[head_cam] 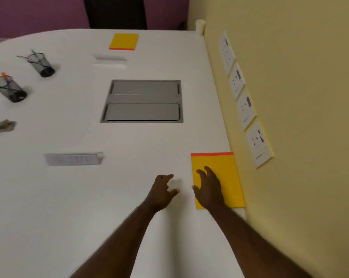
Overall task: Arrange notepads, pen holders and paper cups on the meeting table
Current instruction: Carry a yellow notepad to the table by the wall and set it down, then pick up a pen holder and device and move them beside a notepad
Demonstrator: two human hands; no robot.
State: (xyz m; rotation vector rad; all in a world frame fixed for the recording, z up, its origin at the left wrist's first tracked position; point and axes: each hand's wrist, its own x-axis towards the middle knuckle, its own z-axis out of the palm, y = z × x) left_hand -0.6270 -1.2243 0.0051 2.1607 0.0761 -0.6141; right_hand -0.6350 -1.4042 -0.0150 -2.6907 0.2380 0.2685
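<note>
A yellow notepad [223,167] with a red top strip lies at the right edge of the white table [69,197], close to the wall. My right hand [208,187] rests on its left part with fingers spread. Just left of it, my left hand [162,190] curls its fingers and thumb round a small white paper cup [174,184], blurred against the table. A second yellow notepad [123,41] lies at the far end. Two black mesh pen holders [42,65] [10,89] stand at the left. Another white cup [200,26] stands in the far right corner.
A grey cable hatch [142,101] is set into the table's middle. A name plate [73,159] lies left of my hands, and a grey object [2,126] sits at the left edge. Wall sockets [243,109] line the yellow wall on the right.
</note>
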